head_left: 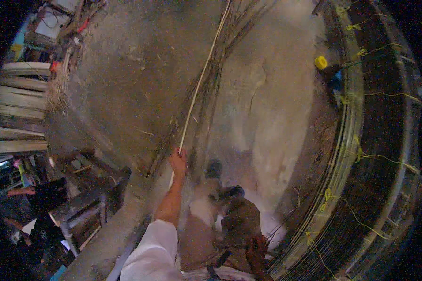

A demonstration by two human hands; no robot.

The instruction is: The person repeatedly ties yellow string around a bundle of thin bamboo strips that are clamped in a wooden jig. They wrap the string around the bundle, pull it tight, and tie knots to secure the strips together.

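Note:
My left hand [177, 160], at the end of an outstretched arm in a white sleeve, is closed round a long, thin, pale strip [199, 84]. The strip, which looks like split cane or wood, runs from the hand up to the far edge of the view. Low in the view, close to my body, is my right hand [256, 244]. Its fingers look curled, but shade and blur hide what they hold, if anything. A brown piece of cloth or hide [241, 218] lies over my lap beside it.
Several darker thin strips [215, 65] lie on the floor under the pale one. Along the right runs a long bank of thin slats [347, 126] tied with yellow string; a yellow round object [320, 62] sits beside it. Planks [21, 110], a wooden bench [86, 210] and another person [40, 229] are left.

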